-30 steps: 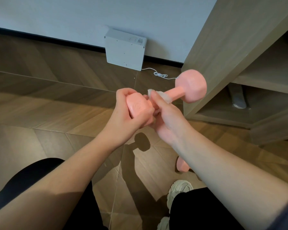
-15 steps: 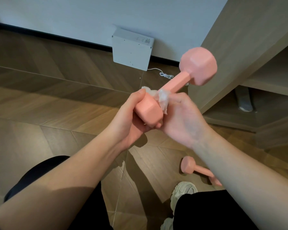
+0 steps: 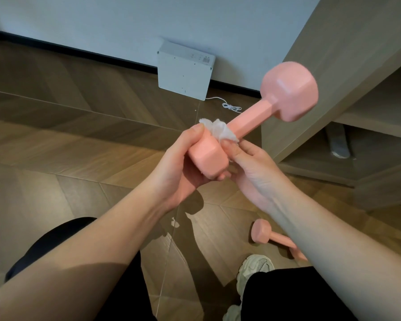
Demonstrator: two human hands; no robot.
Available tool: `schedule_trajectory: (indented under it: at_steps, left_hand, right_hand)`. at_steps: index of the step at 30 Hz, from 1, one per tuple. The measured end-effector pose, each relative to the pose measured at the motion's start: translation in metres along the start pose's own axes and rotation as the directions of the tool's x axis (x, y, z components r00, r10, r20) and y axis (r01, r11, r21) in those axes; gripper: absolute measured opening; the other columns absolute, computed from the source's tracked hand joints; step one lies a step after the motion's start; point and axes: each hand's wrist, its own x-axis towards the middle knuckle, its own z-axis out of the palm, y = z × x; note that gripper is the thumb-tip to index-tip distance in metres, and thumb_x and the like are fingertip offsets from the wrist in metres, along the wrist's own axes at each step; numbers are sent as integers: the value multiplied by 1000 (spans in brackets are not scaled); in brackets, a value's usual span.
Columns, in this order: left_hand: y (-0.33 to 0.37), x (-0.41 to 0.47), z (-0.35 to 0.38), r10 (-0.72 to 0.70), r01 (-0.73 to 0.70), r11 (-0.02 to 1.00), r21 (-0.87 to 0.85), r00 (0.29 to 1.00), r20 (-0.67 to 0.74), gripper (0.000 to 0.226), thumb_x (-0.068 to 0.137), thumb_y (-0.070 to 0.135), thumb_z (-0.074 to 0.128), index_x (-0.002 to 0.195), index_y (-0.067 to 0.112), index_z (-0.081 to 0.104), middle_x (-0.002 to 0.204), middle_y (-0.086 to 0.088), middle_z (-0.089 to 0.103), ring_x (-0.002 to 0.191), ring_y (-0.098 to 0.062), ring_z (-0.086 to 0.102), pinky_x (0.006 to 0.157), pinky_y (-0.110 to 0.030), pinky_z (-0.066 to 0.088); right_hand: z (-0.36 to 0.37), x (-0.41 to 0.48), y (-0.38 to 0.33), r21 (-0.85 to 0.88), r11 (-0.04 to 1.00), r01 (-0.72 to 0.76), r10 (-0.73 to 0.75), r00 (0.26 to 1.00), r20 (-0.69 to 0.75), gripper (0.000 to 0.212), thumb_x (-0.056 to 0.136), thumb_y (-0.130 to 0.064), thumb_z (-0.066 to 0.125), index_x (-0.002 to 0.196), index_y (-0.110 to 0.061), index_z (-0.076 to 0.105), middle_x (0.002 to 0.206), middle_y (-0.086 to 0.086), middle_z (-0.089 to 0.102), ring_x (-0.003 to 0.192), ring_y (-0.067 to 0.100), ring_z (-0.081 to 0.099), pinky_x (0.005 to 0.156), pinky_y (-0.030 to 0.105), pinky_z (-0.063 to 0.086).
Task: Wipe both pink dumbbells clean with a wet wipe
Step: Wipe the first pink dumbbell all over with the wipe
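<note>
Your left hand (image 3: 178, 172) grips one head of a pink hex-ended dumbbell (image 3: 289, 91) in mid-air, your right hand (image 3: 252, 174) pinches a crumpled white wet wipe (image 3: 218, 130) against its handle, and the second pink dumbbell (image 3: 262, 231) lies on the wooden floor (image 3: 79, 140), likely unwiped.

The dumbbell (image 3: 252, 117) tilted up — wipe (image 3: 218, 130) slid to near head.

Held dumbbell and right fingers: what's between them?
A crumpled white wipe, held by the right hand against the held dumbbell. The head view shows it.
</note>
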Motion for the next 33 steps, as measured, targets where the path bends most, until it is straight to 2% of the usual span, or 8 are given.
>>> schedule_trajectory:
  at_steps: [3,5,9,12,17,23,30,33]
  left_hand:
    - [-3,4,-4,47,-41,994,100,997,-58,48,88,35,56,118,-2,55,104,-23,56,78,-25,61,60,-36,52]
    - [-5,6,-7,75,-49,981,188,989,-130,63,80,36,64,126,1,40,112,-20,52,79,-21,66,60,-34,54]
    - [-5,8,-3,247,-154,860,486,960,-132,56,71,34,70,114,15,38,106,-4,51,77,-2,65,59,-25,53]
    - [-3,9,1,358,-250,723,644,933,-41,54,76,20,68,117,9,34,98,4,49,74,5,62,55,-18,51]
    - [-1,12,-4,477,-349,483,803,874,92,69,68,32,80,122,16,40,106,7,52,87,-7,59,70,-25,50]
    - [2,14,-10,490,-362,330,872,855,170,81,64,42,78,131,14,41,122,-3,49,110,-13,53,91,-32,50]
    - [1,7,-10,471,-392,394,832,863,183,74,66,34,78,125,19,36,115,9,51,103,-2,55,81,-12,46]
    - [0,11,-7,363,-256,584,770,931,35,67,63,31,78,118,23,41,110,1,54,93,0,58,69,-16,51]
  right_hand:
    - [7,-1,7,46,999,-16,18,999,-41,45,71,-34,72,108,-9,69,93,2,69,86,18,55,59,26,43]
    - [10,-1,8,86,996,-25,32,996,-79,46,73,-36,70,110,-8,68,91,2,69,84,16,58,60,25,44]
    - [15,-3,4,217,975,-45,64,994,-85,48,83,-35,66,123,-9,65,95,2,71,69,5,65,60,21,49]
    - [14,-4,0,267,962,-58,90,990,-111,41,88,-35,64,122,-14,66,106,3,72,86,12,66,76,28,49]
    - [13,-3,-13,432,901,-45,130,977,-170,17,92,-27,62,91,-15,74,96,7,75,93,22,65,91,38,49]
    - [7,4,-27,539,842,32,154,943,-296,13,90,-25,66,98,-15,66,95,9,75,99,23,67,101,43,46]
    - [-4,11,-39,570,815,107,99,943,-319,22,90,-33,66,104,-15,65,94,6,77,108,22,66,106,43,41]
    - [-5,12,-37,592,797,117,91,947,-309,30,89,-34,68,111,-15,66,97,6,76,103,22,66,102,41,43]
